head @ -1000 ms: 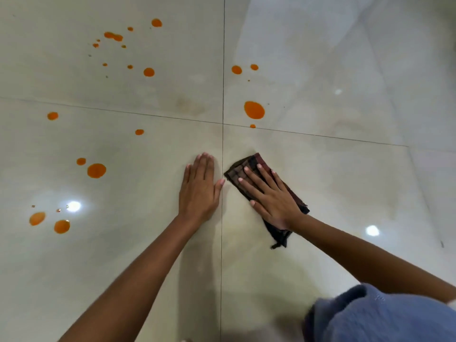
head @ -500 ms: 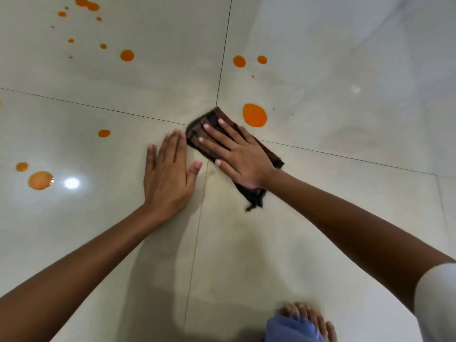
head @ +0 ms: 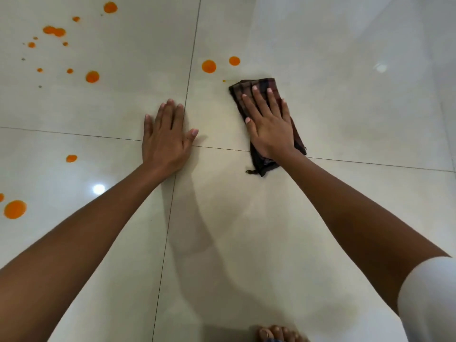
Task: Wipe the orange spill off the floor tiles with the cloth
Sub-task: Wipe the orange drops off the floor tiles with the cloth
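The cloth (head: 267, 124) is pressed flat to the floor tiles (head: 345, 193) under the open right hand (head: 270, 124); the open left hand (head: 166, 139) is braced empty. Orange drops (head: 209, 66) just beyond the fingertips are best met with even, overlapping strokes.

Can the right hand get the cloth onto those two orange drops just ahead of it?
Probably yes: the right hand lies flat on the cloth, and only bare tile separates it from the two orange drops.
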